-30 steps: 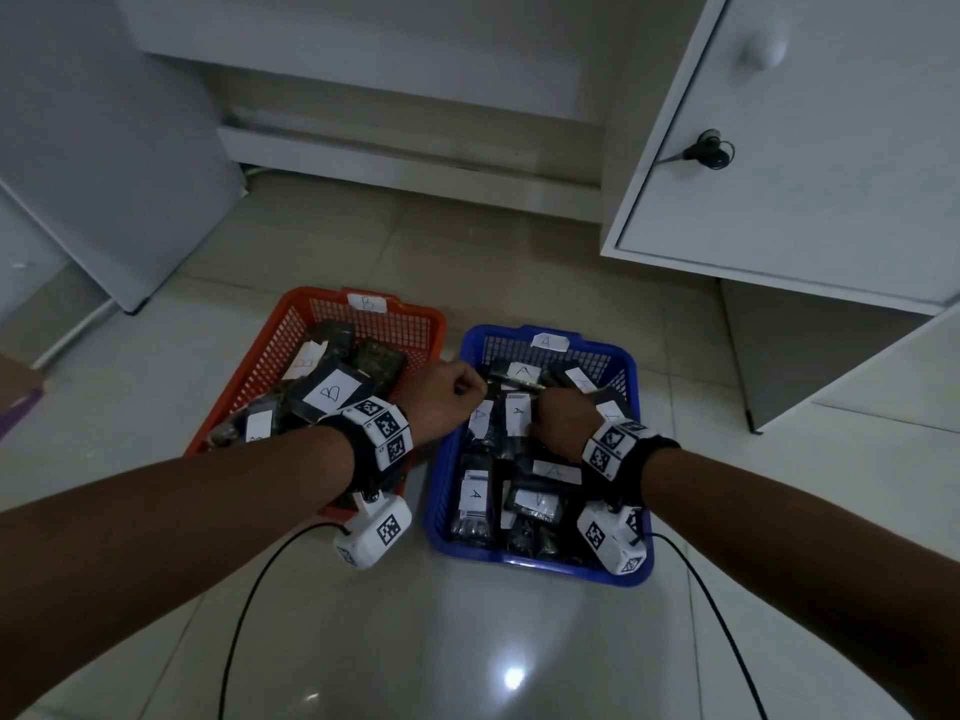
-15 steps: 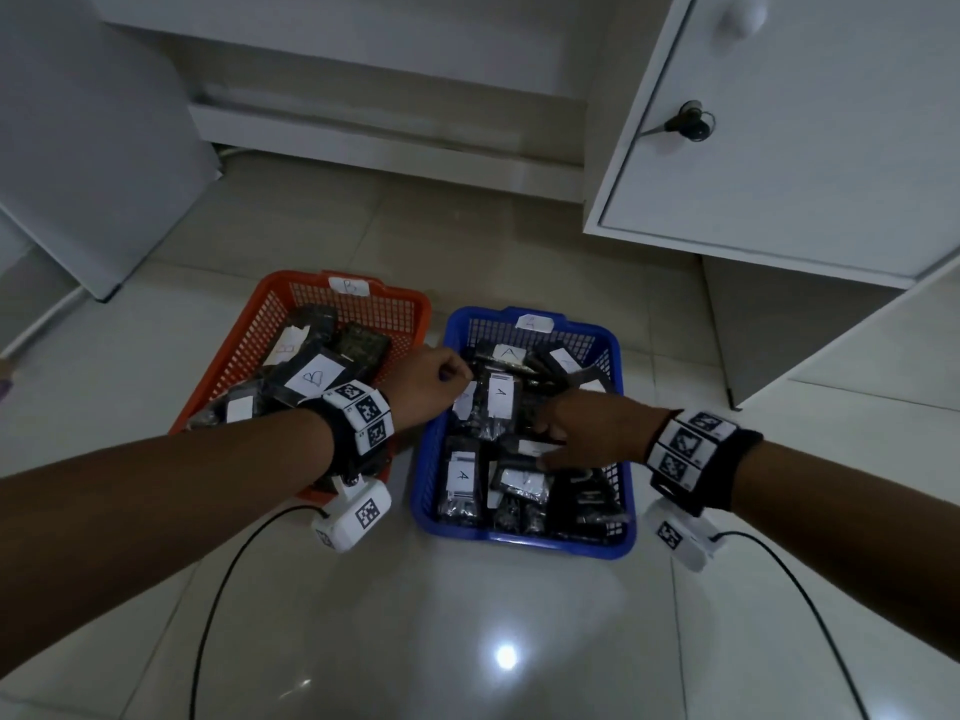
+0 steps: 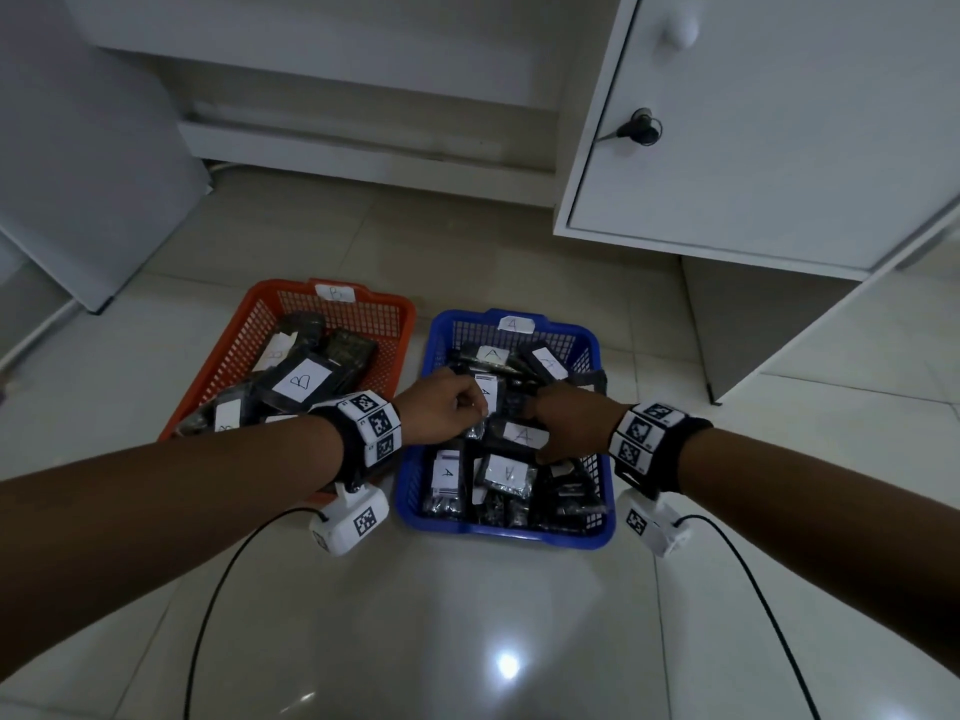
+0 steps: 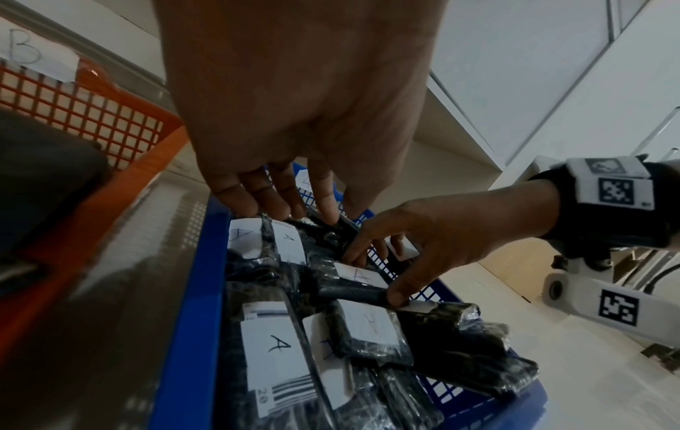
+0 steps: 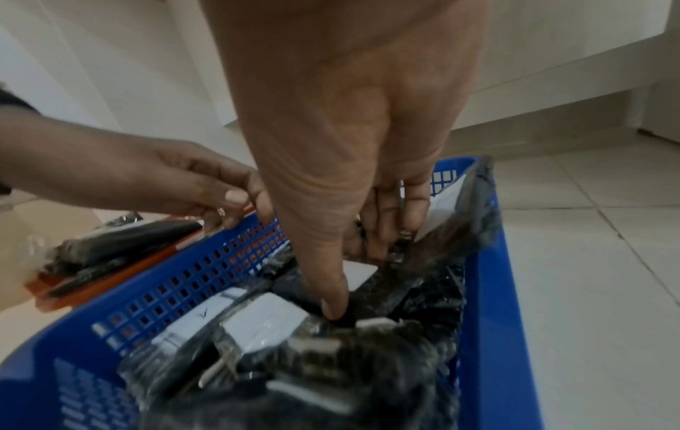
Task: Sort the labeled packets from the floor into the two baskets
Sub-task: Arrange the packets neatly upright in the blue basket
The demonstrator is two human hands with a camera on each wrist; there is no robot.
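The blue basket (image 3: 410, 475), tagged A, holds several black packets with white A labels. Beside it on the left, the orange basket (image 3: 244, 335), tagged B, holds several B packets (image 3: 304, 381). Both hands are over the blue basket. My right hand (image 3: 540, 433) pinches a black A packet (image 4: 349, 291) in the basket's middle, thumb on its near edge and fingers (image 5: 379, 232) curled over its far edge. My left hand (image 4: 287, 209) reaches down by the left rim, its nearly straight fingertips touching the packets at the back and holding nothing.
White cabinets stand behind and to the right, with a door (image 3: 753, 148) and its key overhanging the floor near the blue basket. A white panel (image 3: 78, 174) leans at the left. Tiled floor (image 3: 467, 615) lies in front of the baskets, crossed by two wrist cables.
My right hand moved from the basket's back to its middle, lay flat on the packets, and now pinches one A packet. My left hand shifted slightly further over the blue basket.
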